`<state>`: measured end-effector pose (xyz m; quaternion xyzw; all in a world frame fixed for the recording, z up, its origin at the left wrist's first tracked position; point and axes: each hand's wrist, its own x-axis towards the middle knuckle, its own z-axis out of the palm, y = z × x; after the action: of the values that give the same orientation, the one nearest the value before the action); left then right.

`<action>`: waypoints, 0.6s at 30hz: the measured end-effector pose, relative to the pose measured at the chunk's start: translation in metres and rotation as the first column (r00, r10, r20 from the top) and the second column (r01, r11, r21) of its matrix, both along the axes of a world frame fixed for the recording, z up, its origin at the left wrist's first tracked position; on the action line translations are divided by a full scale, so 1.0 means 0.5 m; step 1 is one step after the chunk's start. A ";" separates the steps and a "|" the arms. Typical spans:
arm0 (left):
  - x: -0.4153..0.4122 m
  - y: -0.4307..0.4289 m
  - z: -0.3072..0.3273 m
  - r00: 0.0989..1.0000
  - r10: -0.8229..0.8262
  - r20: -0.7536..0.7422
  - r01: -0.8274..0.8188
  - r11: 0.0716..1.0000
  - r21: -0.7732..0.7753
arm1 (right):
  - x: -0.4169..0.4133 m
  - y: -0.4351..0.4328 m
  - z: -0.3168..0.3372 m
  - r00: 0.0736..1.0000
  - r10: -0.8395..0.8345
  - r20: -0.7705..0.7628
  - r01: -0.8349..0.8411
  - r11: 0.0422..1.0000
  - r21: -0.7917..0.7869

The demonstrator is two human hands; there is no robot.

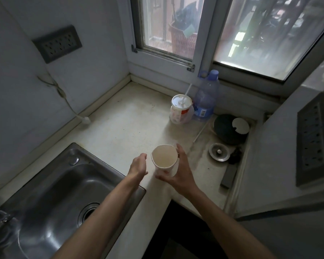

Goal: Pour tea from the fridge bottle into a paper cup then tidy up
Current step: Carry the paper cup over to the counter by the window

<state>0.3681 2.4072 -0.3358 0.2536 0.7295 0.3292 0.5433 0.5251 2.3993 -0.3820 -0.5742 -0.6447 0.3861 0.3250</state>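
Note:
A white paper cup [164, 156] is held tilted over the front edge of the counter [127, 124], its open mouth facing me and its inside looking empty. My right hand [178, 172] wraps around the cup from the right and below. My left hand [138, 165] hovers just left of the cup with fingers apart, apart from it and holding nothing. A clear plastic bottle with a blue cap [206, 96] stands at the back by the window; I cannot tell what is in it.
A steel sink [51, 199] lies at the lower left. A lidded takeaway cup with a straw [180, 109] stands beside the bottle. A dark round pot [228, 128], a metal drain strainer [218, 151] and a grey block [229, 176] sit at the right.

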 end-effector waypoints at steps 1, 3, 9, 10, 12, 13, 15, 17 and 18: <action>-0.003 -0.004 0.011 0.989 -0.081 -0.123 0.085 0.996 0.029 | 0.002 -0.002 0.010 1.000 0.002 0.015 -0.002 1.000 0.006; -0.007 -0.011 0.041 0.912 -0.230 -0.339 0.257 0.966 0.038 | 0.004 -0.005 0.037 0.999 -0.019 0.039 0.019 1.000 0.009; -0.006 -0.026 0.165 0.611 -0.350 -0.710 0.502 0.865 0.006 | 0.001 0.008 0.165 0.979 -0.102 0.176 0.087 0.992 0.090; -0.010 -0.030 0.185 0.566 -0.325 -0.758 0.506 0.862 0.008 | -0.003 0.011 0.190 0.974 -0.103 0.201 0.085 0.992 0.095; -0.021 -0.036 0.222 0.454 -0.290 -0.843 0.527 0.850 -0.008 | -0.014 0.013 0.242 0.967 -0.074 0.245 0.050 0.994 0.101; -0.028 -0.040 0.241 0.399 -0.278 -0.874 0.538 0.843 -0.022 | -0.020 0.014 0.265 0.959 -0.048 0.278 0.018 0.994 0.110; -0.044 -0.056 0.281 0.340 -0.251 -0.907 0.532 0.846 -0.035 | -0.033 0.012 0.305 0.924 0.009 0.382 -0.065 0.989 0.134; -0.068 -0.069 0.311 0.311 -0.211 -0.927 0.505 0.862 -0.027 | -0.050 0.007 0.341 0.881 0.046 0.471 -0.129 0.981 0.145; -0.081 -0.074 0.322 0.296 -0.193 -0.935 0.490 0.871 -0.024 | -0.060 0.006 0.358 0.862 0.052 0.504 -0.153 0.975 0.161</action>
<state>0.3275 2.3703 -0.1747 0.6133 0.7805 0.1022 0.0648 0.4952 2.4023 -0.2032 -0.5842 -0.7709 0.1773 0.1819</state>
